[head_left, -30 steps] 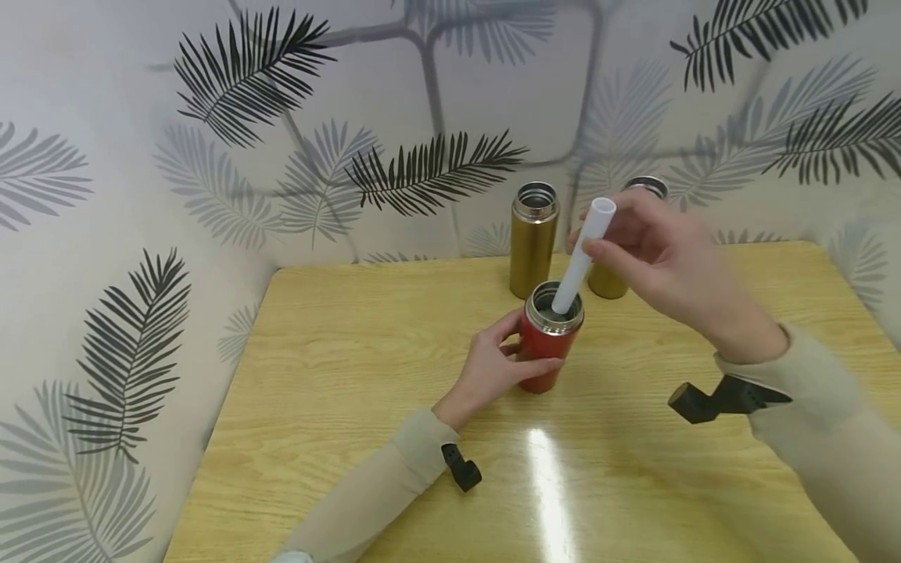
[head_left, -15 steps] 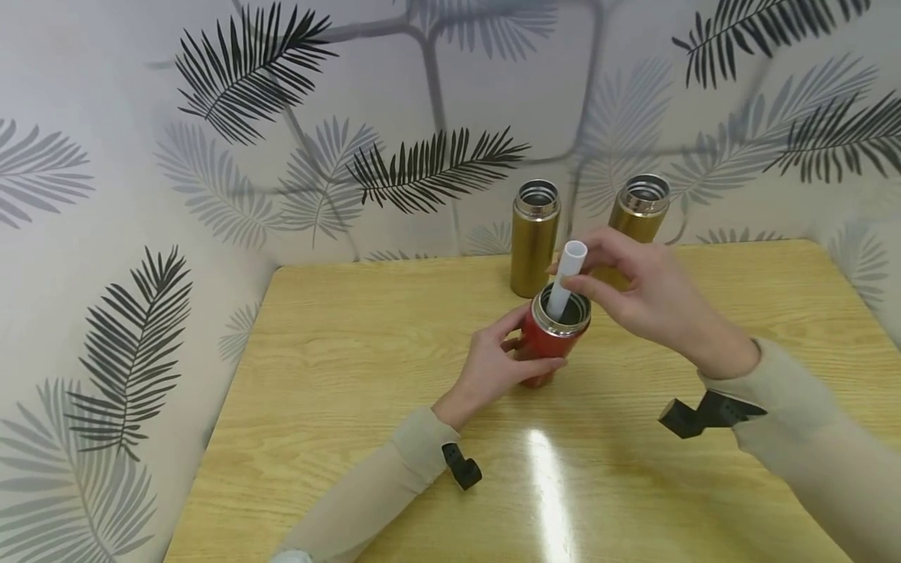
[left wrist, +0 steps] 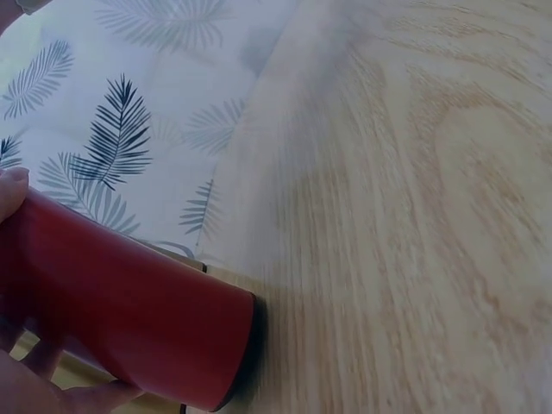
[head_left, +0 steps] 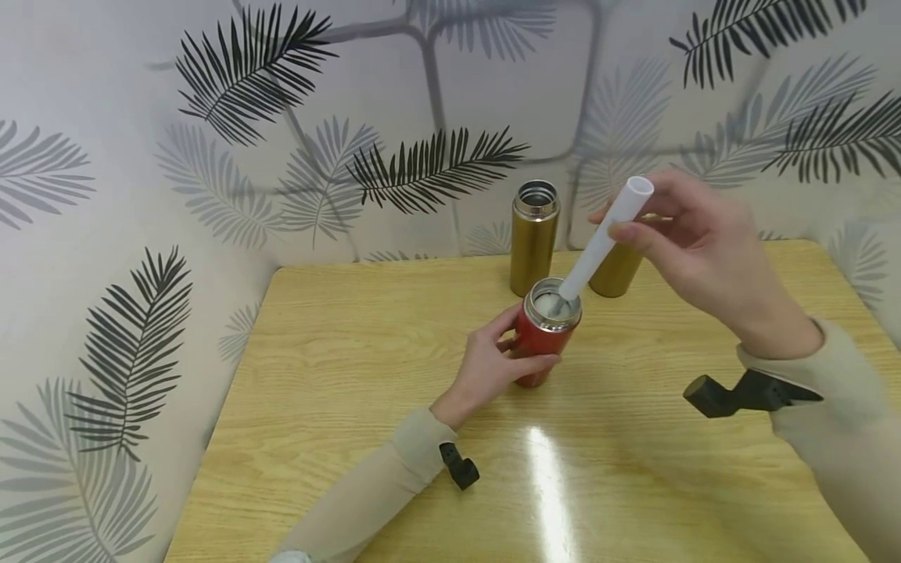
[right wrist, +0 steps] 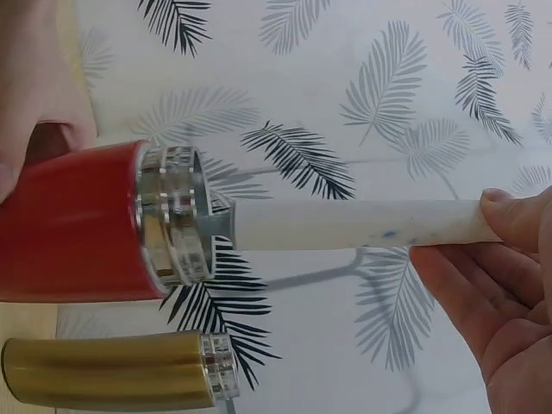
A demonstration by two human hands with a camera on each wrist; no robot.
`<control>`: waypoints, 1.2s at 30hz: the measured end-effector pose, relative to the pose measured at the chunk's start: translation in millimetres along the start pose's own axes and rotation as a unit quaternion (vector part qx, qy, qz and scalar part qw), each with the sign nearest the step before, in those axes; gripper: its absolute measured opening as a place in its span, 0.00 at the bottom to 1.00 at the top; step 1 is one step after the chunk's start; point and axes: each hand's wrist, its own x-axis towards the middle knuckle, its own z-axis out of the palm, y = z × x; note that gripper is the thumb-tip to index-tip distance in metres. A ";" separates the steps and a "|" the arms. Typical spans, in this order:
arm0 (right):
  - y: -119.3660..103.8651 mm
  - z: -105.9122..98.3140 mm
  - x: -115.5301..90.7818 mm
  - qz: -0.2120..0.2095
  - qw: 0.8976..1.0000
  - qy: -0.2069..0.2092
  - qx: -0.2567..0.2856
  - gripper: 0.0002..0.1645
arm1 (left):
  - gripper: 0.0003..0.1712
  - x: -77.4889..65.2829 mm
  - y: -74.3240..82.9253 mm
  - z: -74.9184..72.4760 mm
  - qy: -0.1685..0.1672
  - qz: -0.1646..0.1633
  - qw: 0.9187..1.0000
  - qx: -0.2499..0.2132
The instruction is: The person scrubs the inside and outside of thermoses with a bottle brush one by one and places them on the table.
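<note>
Red bottle (head_left: 540, 338) sits on the surface (head_left: 352, 360) near two golden bottles (head_left: 533, 254), left hand (head_left: 489, 366) fingers wrapped round it; right hand (head_left: 718, 254) fingers pinch a white tube (head_left: 594, 252), its grey tip (right wrist: 217, 228) inside the mouth.

Beige slvs (head_left: 376, 496) w/ blk wrist cams (head_left: 760, 391)

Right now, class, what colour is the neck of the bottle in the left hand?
The neck is shiny silver, clearest in the right wrist view.
</note>
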 end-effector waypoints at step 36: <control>21.9 26.4 -22.2 0.031 0.989 -0.055 -0.137 0.27 | 0.42 1.5 7.3 1.5 0.002 -0.003 1.000 0.012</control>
